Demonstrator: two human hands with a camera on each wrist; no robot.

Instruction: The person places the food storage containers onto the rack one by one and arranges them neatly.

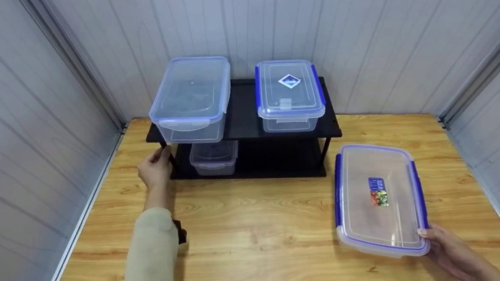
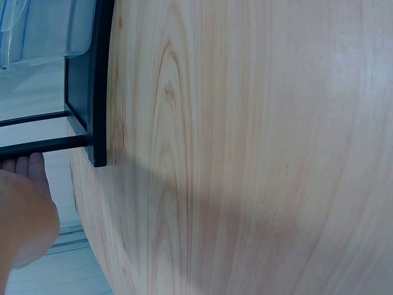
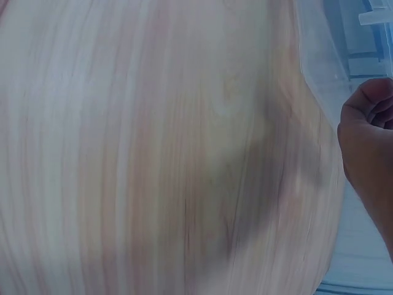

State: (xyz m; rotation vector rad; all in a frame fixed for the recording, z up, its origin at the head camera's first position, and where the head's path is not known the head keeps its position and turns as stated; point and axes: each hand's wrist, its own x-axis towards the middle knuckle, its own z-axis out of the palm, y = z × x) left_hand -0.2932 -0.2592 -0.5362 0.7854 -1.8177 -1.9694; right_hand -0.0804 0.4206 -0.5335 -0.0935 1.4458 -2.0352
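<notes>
A black two-tier rack [image 1: 247, 113] stands against the back wall. My left hand [image 1: 156, 165] is at its left front post [image 2: 46, 146], fingers curled against that post just under the top shelf. On the right, my right hand [image 1: 448, 247] grips the near right corner of a large clear food container [image 1: 368, 221] with blue side clips, thumb on the lid. In the right wrist view the right hand [image 3: 368, 126] holds the clear container wall [image 3: 322, 61]. Whether this container's far end touches the table is unclear.
Atop the rack sit a large clear container [image 1: 192, 88] at left and a blue-clipped one [image 1: 289, 93] at right. A small container [image 1: 215, 160] stands on the lower shelf. Pale panel walls [image 1: 12, 149] enclose the wooden table [image 1: 250, 241] at back and sides.
</notes>
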